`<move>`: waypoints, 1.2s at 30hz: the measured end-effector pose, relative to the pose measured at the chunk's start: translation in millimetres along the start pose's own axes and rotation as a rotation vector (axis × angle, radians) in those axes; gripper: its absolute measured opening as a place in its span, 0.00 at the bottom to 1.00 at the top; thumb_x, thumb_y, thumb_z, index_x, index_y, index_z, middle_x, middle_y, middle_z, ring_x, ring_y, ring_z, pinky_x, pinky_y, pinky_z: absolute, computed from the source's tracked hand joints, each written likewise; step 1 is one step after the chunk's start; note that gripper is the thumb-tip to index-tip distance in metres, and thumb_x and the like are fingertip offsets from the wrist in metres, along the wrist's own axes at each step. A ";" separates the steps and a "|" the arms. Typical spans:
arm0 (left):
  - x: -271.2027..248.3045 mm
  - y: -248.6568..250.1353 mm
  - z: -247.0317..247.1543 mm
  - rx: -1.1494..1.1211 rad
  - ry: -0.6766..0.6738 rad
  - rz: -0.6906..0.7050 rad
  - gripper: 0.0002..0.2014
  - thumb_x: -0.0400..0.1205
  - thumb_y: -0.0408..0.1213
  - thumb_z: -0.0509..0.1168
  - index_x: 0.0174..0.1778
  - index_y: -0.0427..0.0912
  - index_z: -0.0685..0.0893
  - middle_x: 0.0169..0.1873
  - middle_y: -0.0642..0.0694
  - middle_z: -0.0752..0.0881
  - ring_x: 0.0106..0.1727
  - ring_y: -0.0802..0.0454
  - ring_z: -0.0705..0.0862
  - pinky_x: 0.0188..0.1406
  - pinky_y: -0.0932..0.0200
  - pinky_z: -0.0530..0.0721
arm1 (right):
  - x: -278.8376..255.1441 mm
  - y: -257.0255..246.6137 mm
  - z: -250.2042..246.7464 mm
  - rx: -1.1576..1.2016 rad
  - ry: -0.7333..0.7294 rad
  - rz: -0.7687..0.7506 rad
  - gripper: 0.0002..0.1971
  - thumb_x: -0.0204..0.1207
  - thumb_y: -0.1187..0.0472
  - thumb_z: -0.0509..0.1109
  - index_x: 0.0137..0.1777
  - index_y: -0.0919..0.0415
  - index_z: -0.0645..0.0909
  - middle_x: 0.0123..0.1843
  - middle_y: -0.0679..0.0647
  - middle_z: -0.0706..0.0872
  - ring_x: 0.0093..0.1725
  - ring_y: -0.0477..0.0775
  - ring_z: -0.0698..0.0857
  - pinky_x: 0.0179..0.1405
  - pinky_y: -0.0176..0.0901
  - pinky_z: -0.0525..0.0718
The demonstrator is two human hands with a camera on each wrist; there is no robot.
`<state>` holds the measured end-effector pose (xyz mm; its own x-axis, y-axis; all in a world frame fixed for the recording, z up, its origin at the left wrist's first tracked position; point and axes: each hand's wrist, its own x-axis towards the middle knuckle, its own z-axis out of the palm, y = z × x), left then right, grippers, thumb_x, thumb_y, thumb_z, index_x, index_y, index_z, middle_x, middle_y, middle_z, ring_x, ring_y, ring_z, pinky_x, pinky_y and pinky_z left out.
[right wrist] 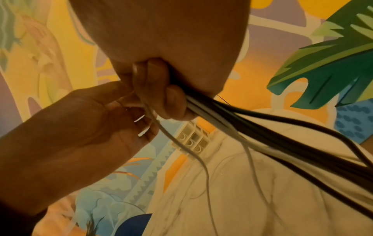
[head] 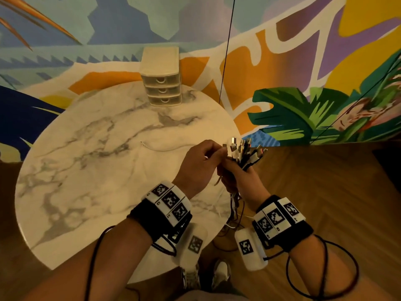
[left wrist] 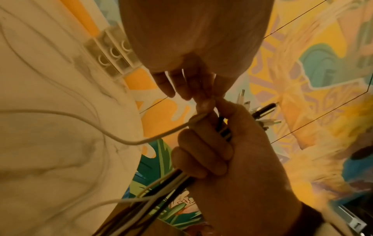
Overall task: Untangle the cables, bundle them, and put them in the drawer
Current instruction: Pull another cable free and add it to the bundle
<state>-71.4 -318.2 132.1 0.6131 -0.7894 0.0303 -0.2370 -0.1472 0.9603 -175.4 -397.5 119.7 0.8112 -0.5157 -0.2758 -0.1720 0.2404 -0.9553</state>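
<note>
A painted mural wall [head: 325, 61] of leaves and bright shapes stands behind a round marble table [head: 97, 170], and a herringbone wood floor [head: 325, 192] runs to the right of the table's edge. At the far rim of the table stands a small cream three-drawer organizer [head: 161, 77], its three drawers closed. The broad middle and left of the tabletop lie between the hands and the organizer, with only a thin white cable [head: 160, 148] lying loose on the marble near the centre.

Both hands meet over the table's right edge, half above the marble and half above the floor. The right hand [head: 240, 179] is closed in a fist round the bundle of cables [head: 243, 151]: black and white cords pass through the curled fingers [left wrist: 201, 153], the plug ends fan out upward above the thumb, and the long tails hang from the bottom of the fist past the table edge toward the floor. The left hand [head: 199, 164] is just beside it and touching it, thumb and forefinger pinching one white cable end at the top of the bundle while the other fingers [left wrist: 171, 83] stay loosely extended. That white cable [left wrist: 101, 131] loops away from the pinch over the marble.
</note>
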 end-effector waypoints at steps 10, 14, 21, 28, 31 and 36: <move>-3.2 -3.0 11.9 -0.062 -0.004 -0.003 0.07 0.81 0.38 0.65 0.52 0.43 0.85 0.45 0.51 0.86 0.46 0.56 0.83 0.43 0.68 0.77 | -5.0 -2.4 -7.4 -0.056 0.169 -0.046 0.23 0.86 0.58 0.57 0.32 0.71 0.79 0.15 0.48 0.70 0.16 0.48 0.63 0.18 0.39 0.59; -25.1 -58.5 13.0 -0.077 -0.414 -0.301 0.06 0.78 0.34 0.70 0.49 0.43 0.85 0.43 0.47 0.88 0.47 0.62 0.85 0.51 0.65 0.81 | -4.5 7.4 -19.8 -0.035 0.226 -0.020 0.25 0.87 0.56 0.53 0.37 0.67 0.86 0.20 0.55 0.64 0.18 0.49 0.62 0.19 0.38 0.59; -55.4 -157.8 -27.6 0.691 -0.263 -0.445 0.13 0.84 0.38 0.62 0.57 0.35 0.84 0.58 0.35 0.83 0.61 0.39 0.80 0.58 0.56 0.72 | -4.7 -2.9 -37.2 0.444 0.224 -0.030 0.23 0.86 0.56 0.55 0.27 0.63 0.67 0.21 0.52 0.72 0.18 0.50 0.72 0.25 0.46 0.80; -3.1 -109.9 -77.9 0.469 0.330 -0.403 0.13 0.84 0.39 0.56 0.40 0.39 0.83 0.37 0.36 0.87 0.43 0.35 0.86 0.47 0.47 0.84 | -6.2 -1.2 -47.6 0.094 0.356 -0.100 0.23 0.81 0.53 0.65 0.27 0.56 0.62 0.18 0.47 0.64 0.17 0.44 0.62 0.18 0.35 0.59; 7.1 -38.1 -39.2 0.628 0.272 -0.088 0.17 0.84 0.48 0.53 0.41 0.43 0.82 0.38 0.40 0.88 0.42 0.37 0.85 0.42 0.48 0.82 | -6.6 0.9 -35.5 -0.129 0.181 -0.070 0.20 0.80 0.49 0.66 0.25 0.50 0.73 0.21 0.45 0.74 0.20 0.40 0.69 0.24 0.36 0.65; -20.1 14.4 28.9 1.158 -0.111 0.228 0.16 0.88 0.48 0.47 0.50 0.45 0.78 0.42 0.45 0.86 0.42 0.40 0.85 0.30 0.54 0.70 | -9.0 5.7 -25.5 -0.165 0.163 -0.073 0.18 0.84 0.51 0.60 0.31 0.42 0.77 0.19 0.39 0.75 0.20 0.37 0.71 0.29 0.36 0.64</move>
<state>-108.9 -321.6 137.4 0.4135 -0.9061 0.0892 -0.9082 -0.4035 0.1116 -197.9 -412.4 114.0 0.7259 -0.6561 -0.2063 -0.2160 0.0673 -0.9741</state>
